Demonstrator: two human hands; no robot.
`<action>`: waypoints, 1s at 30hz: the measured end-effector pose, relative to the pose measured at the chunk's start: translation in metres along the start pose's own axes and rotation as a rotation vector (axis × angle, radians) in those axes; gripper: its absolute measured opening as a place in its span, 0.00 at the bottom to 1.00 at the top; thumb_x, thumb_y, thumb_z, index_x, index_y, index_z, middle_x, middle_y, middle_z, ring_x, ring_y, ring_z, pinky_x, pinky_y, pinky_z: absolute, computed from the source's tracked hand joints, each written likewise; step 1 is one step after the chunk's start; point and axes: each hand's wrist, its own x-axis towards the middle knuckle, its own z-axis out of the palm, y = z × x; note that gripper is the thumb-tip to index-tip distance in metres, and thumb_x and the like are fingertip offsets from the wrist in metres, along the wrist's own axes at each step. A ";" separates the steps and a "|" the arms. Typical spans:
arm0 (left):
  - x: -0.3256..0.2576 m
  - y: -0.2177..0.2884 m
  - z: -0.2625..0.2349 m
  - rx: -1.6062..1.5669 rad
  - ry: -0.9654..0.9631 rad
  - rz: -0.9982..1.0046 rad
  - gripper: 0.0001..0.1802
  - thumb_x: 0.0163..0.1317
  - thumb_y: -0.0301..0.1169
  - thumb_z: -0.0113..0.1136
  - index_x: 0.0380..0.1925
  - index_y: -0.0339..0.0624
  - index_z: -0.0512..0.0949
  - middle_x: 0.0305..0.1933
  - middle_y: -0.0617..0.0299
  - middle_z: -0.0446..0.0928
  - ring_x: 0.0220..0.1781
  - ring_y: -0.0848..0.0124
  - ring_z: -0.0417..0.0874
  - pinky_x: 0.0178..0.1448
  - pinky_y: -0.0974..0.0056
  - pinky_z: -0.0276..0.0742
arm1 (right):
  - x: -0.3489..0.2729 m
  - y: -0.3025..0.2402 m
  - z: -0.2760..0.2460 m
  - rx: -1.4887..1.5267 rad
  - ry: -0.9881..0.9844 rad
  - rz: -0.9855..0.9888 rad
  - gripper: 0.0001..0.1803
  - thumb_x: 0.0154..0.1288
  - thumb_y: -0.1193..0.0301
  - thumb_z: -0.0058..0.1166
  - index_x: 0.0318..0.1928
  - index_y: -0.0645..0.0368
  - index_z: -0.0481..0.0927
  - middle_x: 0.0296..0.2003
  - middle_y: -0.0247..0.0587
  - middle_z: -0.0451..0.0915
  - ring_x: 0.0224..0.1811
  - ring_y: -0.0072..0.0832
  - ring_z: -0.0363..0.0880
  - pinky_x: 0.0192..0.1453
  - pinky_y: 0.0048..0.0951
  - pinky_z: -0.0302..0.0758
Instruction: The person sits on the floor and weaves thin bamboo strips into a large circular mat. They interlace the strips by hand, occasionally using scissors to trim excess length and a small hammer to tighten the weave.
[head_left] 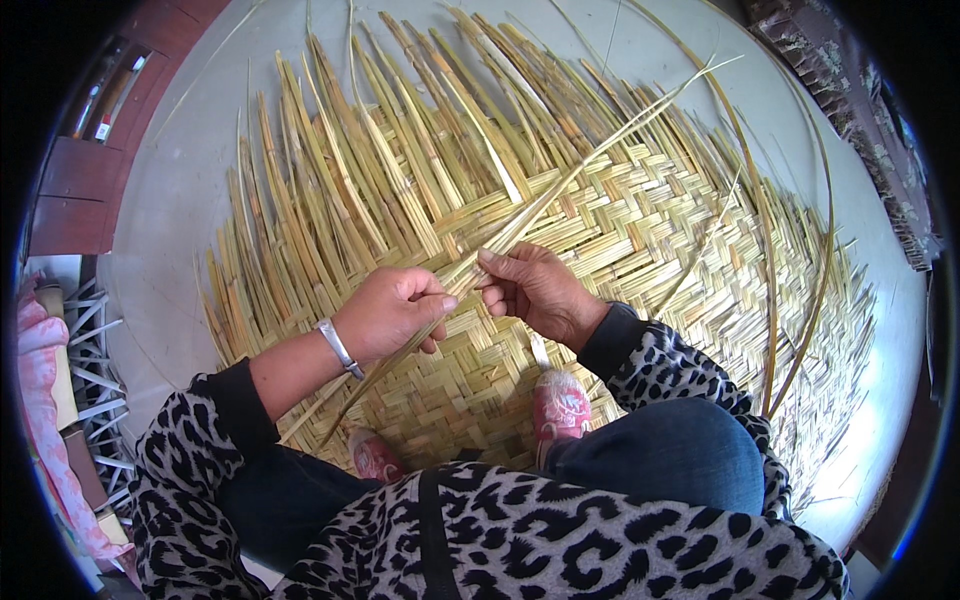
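Observation:
A large mat of split reed strips (pixel 640 215), woven in a slanting pattern, spreads on the floor beneath me. Along its far left edge the unwoven strip ends (pixel 330 170) fan outward. My left hand (pixel 392 312), with a silvery bracelet on the wrist, pinches a long pale reed strip (pixel 585 165) over the mat. Just right of it, my right hand (pixel 530 290) grips the same strip between thumb and fingers. The strip runs up to the far right, its tip split, and its other end passes down left below my left hand.
Two long loose strips (pixel 768 300) arch across the mat's right side. My pink slippers (pixel 562 405) rest on the mat. Reddish-brown furniture (pixel 85 170) and a pink cloth (pixel 45 380) stand at the left; a patterned cover (pixel 840 95) hangs at the far right.

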 end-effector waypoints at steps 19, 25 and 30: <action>0.012 -0.017 0.000 0.042 -0.128 -0.087 0.14 0.67 0.39 0.60 0.30 0.38 0.79 0.23 0.69 0.75 0.21 0.81 0.73 0.26 0.71 0.70 | -0.003 0.009 -0.007 -0.211 0.004 -0.110 0.10 0.68 0.63 0.59 0.36 0.57 0.80 0.25 0.29 0.78 0.20 0.17 0.75 0.25 0.18 0.71; 0.007 -0.018 -0.004 0.042 -0.212 -0.152 0.15 0.68 0.39 0.58 0.32 0.38 0.80 0.24 0.67 0.77 0.23 0.79 0.76 0.28 0.72 0.72 | 0.010 0.015 -0.025 -0.145 0.095 -0.054 0.10 0.68 0.64 0.58 0.37 0.58 0.81 0.25 0.29 0.79 0.22 0.17 0.77 0.28 0.19 0.76; 0.002 -0.014 -0.005 -0.024 -0.152 -0.099 0.15 0.68 0.39 0.57 0.31 0.36 0.80 0.24 0.64 0.79 0.25 0.77 0.79 0.31 0.71 0.75 | 0.018 0.023 -0.040 0.002 0.096 0.064 0.08 0.68 0.68 0.58 0.39 0.59 0.81 0.25 0.30 0.79 0.25 0.17 0.78 0.30 0.18 0.78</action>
